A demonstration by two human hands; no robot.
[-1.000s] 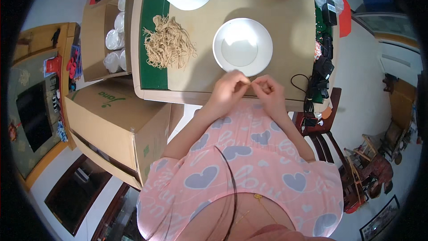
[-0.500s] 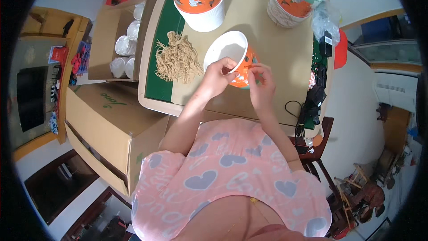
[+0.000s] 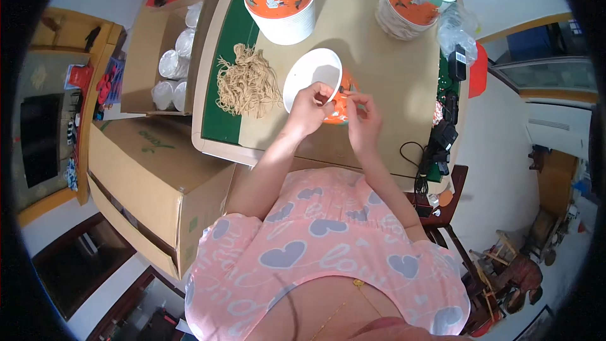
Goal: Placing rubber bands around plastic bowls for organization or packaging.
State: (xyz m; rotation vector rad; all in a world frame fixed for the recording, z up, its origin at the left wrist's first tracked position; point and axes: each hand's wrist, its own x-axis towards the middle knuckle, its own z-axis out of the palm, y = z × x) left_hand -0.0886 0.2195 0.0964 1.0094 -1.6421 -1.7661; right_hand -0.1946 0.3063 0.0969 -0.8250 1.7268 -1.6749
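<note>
A paper bucket (image 3: 309, 69), white inside and orange with printed figures outside, lies tilted on the table with its mouth turned to the upper left. My left hand (image 3: 306, 110) pinches its near rim, thumb outside and fingers inside. Beside the bucket's orange wall, my right hand (image 3: 365, 123) has thumb and forefinger pressed together; anything between them is too small to make out. To the left lies a loose bundle of tan strings (image 3: 248, 82).
Stacked buckets (image 3: 278, 16) stand at the far left of the table, another stack (image 3: 413, 6) at the far right. Black adapters and cables (image 3: 445, 136) line the right edge near a clear plastic bag (image 3: 456, 28). Cardboard boxes (image 3: 158, 158) crowd the left side.
The whole view has shifted slightly. The bucket and both hands sit a little farther left, and the bucket's mouth has turned slightly. The left hand keeps its hold on the rim.
</note>
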